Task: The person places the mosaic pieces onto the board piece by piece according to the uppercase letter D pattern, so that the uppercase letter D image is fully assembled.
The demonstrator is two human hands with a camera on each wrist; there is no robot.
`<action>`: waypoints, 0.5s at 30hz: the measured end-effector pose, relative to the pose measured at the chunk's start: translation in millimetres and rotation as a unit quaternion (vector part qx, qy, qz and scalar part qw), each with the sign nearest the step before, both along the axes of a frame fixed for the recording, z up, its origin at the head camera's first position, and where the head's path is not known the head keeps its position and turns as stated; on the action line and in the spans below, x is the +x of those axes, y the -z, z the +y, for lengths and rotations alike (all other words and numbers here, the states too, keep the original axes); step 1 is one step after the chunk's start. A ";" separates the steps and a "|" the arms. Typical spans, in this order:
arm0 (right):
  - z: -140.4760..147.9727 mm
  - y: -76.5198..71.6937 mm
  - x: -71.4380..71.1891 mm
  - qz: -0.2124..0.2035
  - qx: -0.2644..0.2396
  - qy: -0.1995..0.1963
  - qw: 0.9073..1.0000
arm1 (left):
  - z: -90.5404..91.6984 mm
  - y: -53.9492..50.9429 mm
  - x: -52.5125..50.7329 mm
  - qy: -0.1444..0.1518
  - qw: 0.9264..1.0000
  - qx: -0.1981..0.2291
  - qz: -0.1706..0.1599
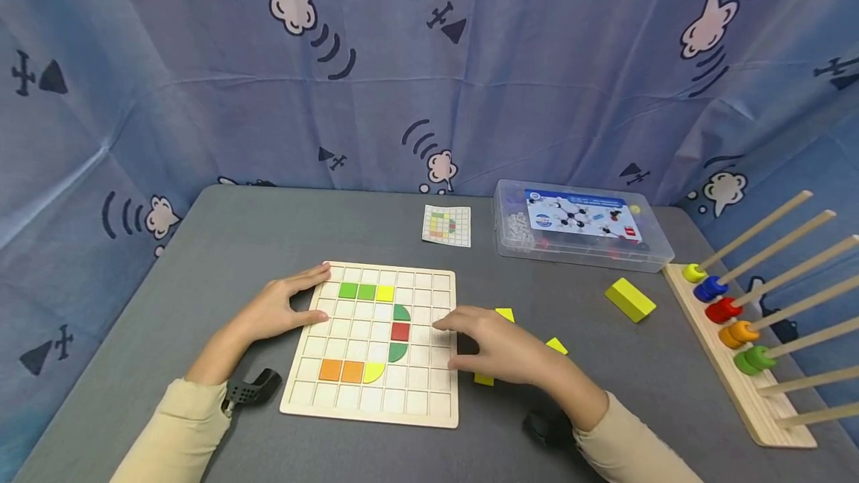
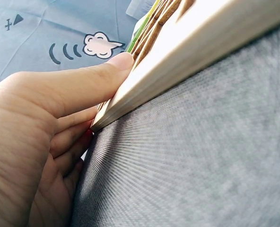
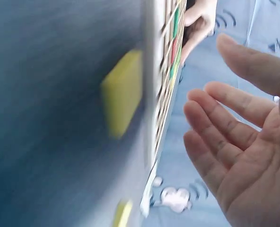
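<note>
A light wooden grid board (image 1: 417, 399) lies on the grey table. Its cells hold two green squares (image 1: 357, 291), a yellow square (image 1: 385, 294), a red square (image 1: 400, 332) between two green quarter-round pieces (image 1: 398, 352), two orange squares (image 1: 341, 370) and a yellow quarter-round piece (image 1: 373, 373). My left hand (image 1: 277, 308) rests on the board's upper left edge, thumb lying straight across the rim in the left wrist view. Over the right edge hovers my right hand (image 1: 499, 345), fingers loosely bent, nothing between them. Yellow pieces (image 3: 123, 92) lie beside the board, partly hidden under that hand.
Behind the board lies a small printed card (image 1: 446, 226) with a coloured grid. A clear plastic box (image 1: 584, 226) stands at the back right. Nearer sits a yellow block (image 1: 630, 300), left of a wooden peg stand (image 1: 741, 364) with coloured beads. A patterned curtain hangs behind the table.
</note>
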State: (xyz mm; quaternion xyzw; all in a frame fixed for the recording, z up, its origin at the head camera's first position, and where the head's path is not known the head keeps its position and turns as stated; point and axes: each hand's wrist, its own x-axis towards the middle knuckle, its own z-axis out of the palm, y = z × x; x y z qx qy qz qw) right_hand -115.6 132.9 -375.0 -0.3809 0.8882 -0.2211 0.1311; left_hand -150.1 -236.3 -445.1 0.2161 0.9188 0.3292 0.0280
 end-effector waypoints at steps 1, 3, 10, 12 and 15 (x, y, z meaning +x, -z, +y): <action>7.4 1.7 1.6 -0.006 0.003 0.010 1.000 | 0.0 -0.2 0.1 0.000 1.000 0.000 0.000; 20.2 5.0 4.5 -0.019 0.012 0.028 0.999 | 0.0 -0.6 0.1 0.001 1.000 0.000 -0.001; 48.4 12.4 10.0 -0.055 0.027 0.052 0.997 | 0.1 -0.4 -0.4 0.003 1.000 0.001 0.001; 51.4 13.4 10.7 -0.066 0.018 0.049 0.996 | 0.1 -0.2 -0.2 0.002 1.000 0.002 0.000; 52.9 16.8 11.4 -0.076 0.003 0.044 0.996 | 0.0 0.2 0.3 0.001 1.000 -0.001 -0.001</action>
